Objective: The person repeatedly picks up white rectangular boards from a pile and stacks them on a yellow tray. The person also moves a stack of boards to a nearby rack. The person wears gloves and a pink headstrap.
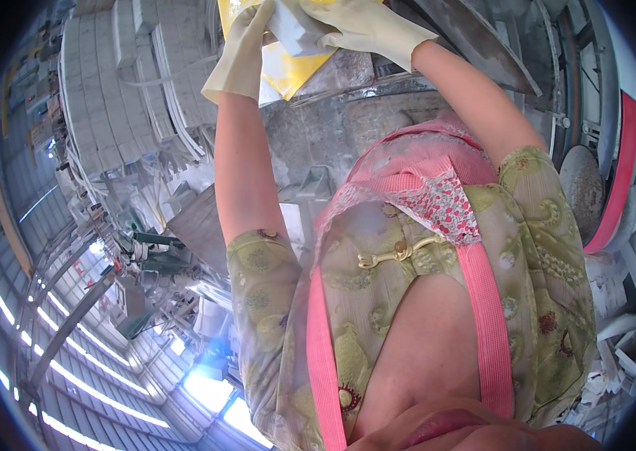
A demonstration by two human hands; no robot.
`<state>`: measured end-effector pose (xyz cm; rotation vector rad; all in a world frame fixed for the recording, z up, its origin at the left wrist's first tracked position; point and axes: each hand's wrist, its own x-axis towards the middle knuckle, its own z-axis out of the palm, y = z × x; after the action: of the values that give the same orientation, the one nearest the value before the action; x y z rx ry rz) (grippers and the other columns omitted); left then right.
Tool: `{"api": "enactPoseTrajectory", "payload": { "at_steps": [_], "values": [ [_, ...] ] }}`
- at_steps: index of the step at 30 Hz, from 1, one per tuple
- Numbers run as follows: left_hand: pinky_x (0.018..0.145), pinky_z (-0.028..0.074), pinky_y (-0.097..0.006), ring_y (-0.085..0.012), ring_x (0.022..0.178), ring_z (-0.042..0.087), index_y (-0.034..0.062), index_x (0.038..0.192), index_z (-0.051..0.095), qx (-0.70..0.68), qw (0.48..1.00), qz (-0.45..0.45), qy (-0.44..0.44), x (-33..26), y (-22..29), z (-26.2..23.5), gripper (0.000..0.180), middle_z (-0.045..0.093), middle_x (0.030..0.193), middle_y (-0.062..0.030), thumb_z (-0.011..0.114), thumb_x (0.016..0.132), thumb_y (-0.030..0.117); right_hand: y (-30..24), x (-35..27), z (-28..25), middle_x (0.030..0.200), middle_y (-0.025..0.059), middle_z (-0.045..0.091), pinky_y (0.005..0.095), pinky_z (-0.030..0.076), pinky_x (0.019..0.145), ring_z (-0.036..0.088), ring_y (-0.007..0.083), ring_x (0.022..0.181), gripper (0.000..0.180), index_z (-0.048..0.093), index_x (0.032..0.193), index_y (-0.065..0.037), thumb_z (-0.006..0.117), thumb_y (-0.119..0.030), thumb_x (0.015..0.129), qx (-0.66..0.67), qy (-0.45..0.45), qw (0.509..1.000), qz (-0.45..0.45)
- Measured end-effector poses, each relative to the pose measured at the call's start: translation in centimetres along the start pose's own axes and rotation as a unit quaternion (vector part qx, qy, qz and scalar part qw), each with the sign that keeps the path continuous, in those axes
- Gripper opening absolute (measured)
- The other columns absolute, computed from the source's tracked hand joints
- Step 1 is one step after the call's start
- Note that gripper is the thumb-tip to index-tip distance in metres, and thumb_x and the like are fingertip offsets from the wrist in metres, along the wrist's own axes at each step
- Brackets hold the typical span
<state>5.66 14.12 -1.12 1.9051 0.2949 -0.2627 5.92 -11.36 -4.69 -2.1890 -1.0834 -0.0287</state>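
Both hands are up at the top of the view, in cream gloves, on one pale grey-white block. Block is the workpiece: sits between the hands, above the yellow sheet, near side of the grey tabletop. Its far end runs toward the top border, so full shape can't be read.

Right hand: clamped on the block's right side, digits spread over its upper part and lower right corner. Left hand: digits bent against the block's left side, partly cut off by the frame; can't tell if they close round it.

Yellow sheet: under block and left hand, one corner pointing at the near edge of the tabletop. Whether it lies flat: can't tell. Dark panel stands tilted past the tabletop's right end, beyond the right forearm. Stacked grey slabs off the left end, well apart from the block.

Near edge side: wearer's pink apron over a green patterned blouse. Far right: grey rounded disc beside a curved red-pink band, pale scrap pieces below. Lower left: ribbed metal wall with bright strips, fine detail too blurred to read
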Motion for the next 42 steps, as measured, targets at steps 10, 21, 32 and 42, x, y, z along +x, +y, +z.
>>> {"api": "enactPoseTrajectory", "payload": {
  "at_steps": [10, 21, 32, 42],
  "values": [
    [0.074, 0.053, -0.028, -0.0138, 0.086, 0.067, 0.0030, 0.119, 0.067, 0.020, 0.999, 0.027, 0.013, -1.3, 1.2, 0.8, 0.049, 0.070, 0.099, -0.0044, 0.064, 0.097, 0.047, -1.5, -0.9, -0.4, 0.115, 0.0203, 0.068, 0.0463, 0.053, 0.089, 0.067, 0.0382, 0.104, 0.056, 0.052, 0.140, -0.002, 0.058, -0.034, 0.094, 0.059, 0.022, 0.993, 0.098],
    [0.075, 0.056, -0.032, -0.0197, 0.087, 0.070, -0.0021, 0.119, 0.065, 0.029, 0.998, 0.041, 0.024, -0.9, 2.7, 2.7, 0.059, 0.071, 0.100, -0.0116, 0.067, 0.092, 0.050, -8.8, -3.1, 6.1, 0.106, 0.0274, 0.071, 0.0486, 0.055, 0.088, 0.071, 0.0415, 0.099, 0.102, 0.000, 0.155, 0.013, 0.060, -0.041, 0.093, 0.222, -0.136, 0.898, 0.353],
    [0.076, 0.058, -0.036, -0.0256, 0.088, 0.072, -0.0072, 0.118, 0.064, 0.043, 0.996, 0.055, 0.062, -0.7, 3.9, 4.6, 0.068, 0.071, 0.101, -0.0189, 0.070, 0.086, 0.053, -10.1, -1.6, 6.6, 0.096, 0.0160, 0.074, 0.0424, 0.058, 0.076, 0.073, 0.0333, 0.082, 0.101, 0.013, 0.155, 0.014, 0.064, -0.047, 0.091, 0.331, 0.003, 0.873, 0.359],
    [0.076, 0.056, -0.036, -0.0269, 0.090, 0.072, -0.0122, 0.118, 0.060, 0.151, 0.979, -0.077, 0.112, -7.2, 3.3, 7.5, 0.070, 0.071, 0.103, -0.0251, 0.073, 0.084, 0.048, 1.0, -0.8, 0.7, 0.119, 0.0134, 0.070, 0.0334, 0.054, 0.089, 0.067, 0.0202, 0.105, 0.045, 0.058, 0.137, -0.004, 0.059, -0.030, 0.101, 0.331, 0.162, 0.914, 0.166]
  ]
}}
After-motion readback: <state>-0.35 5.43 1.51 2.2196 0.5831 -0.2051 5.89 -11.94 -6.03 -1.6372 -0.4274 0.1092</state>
